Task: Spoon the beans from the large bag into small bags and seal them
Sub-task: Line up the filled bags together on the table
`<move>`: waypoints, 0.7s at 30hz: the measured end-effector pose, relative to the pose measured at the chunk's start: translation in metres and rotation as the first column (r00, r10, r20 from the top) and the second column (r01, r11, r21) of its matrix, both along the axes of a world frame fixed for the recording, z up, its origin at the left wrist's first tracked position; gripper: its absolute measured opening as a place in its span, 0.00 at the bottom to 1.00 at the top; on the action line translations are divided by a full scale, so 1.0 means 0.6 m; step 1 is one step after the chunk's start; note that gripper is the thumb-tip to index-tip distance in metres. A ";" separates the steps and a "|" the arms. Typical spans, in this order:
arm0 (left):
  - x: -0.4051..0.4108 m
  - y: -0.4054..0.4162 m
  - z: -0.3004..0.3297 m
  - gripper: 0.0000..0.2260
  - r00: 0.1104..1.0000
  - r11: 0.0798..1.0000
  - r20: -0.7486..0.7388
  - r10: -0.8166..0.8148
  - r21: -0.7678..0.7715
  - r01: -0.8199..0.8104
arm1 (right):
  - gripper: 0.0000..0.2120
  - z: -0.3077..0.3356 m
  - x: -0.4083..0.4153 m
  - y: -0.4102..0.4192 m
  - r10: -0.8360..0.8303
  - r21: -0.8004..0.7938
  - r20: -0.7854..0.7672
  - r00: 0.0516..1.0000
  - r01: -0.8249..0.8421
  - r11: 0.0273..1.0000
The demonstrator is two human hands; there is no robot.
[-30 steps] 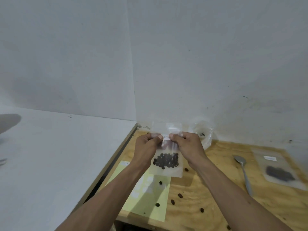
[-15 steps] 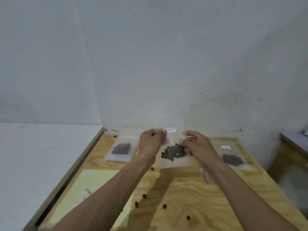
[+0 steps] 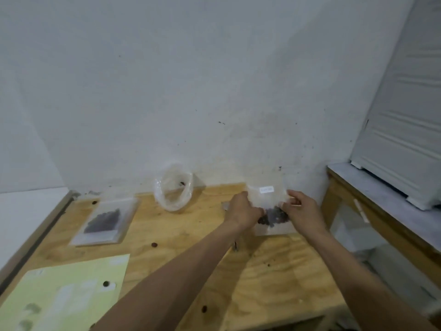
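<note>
A small clear bag (image 3: 267, 194) with dark beans at its bottom and a white label near its top is held between both hands over the right part of the wooden table (image 3: 274, 278). My left hand (image 3: 243, 211) grips its left edge, my right hand (image 3: 301, 209) pinches its right edge. The large clear bag (image 3: 172, 190), open-mouthed and nearly empty, leans against the wall. A filled small bag (image 3: 105, 220) lies flat at the table's left. The spoon is mostly hidden behind my left arm.
Loose beans (image 3: 154, 245) are scattered on the table. A pale green sheet (image 3: 64, 292) covers the near left corner. A white surface adjoins on the left; a lower side table (image 3: 386, 211) with a white box stands to the right.
The view swung left to right while both hands carried the small bag toward the table's right side. The bag sits lower now, near the tabletop.
</note>
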State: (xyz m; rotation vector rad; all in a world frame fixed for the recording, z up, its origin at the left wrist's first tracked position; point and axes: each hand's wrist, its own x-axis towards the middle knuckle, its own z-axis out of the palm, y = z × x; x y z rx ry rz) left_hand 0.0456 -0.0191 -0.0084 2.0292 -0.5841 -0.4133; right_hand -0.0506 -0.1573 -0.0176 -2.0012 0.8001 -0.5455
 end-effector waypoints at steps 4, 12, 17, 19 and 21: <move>0.006 -0.034 -0.028 0.24 0.998 0.979 0.058 -0.014 0.204 0.002 | 0.20 -0.036 0.012 -0.019 -0.002 -0.140 -0.158 0.987 -0.020 0.990; 0.038 -0.054 -0.050 0.25 1.000 0.959 0.011 0.013 0.285 -0.016 | 0.12 -0.073 0.037 -0.028 -0.048 -0.297 -0.242 0.969 -0.027 0.955; 0.042 -0.055 -0.053 0.21 0.999 0.973 -0.019 0.033 0.231 -0.028 | 0.16 -0.076 0.042 -0.031 -0.050 -0.281 -0.241 0.969 -0.021 0.959; 0.037 -0.050 -0.051 0.21 0.999 0.983 -0.033 0.040 0.180 -0.034 | 0.19 -0.073 0.040 -0.029 -0.064 -0.284 -0.237 0.969 -0.007 0.959; 0.033 -0.039 -0.043 0.23 0.997 0.991 -0.010 0.073 0.112 -0.071 | 0.22 -0.062 0.039 -0.023 -0.103 -0.312 -0.203 0.974 0.036 0.950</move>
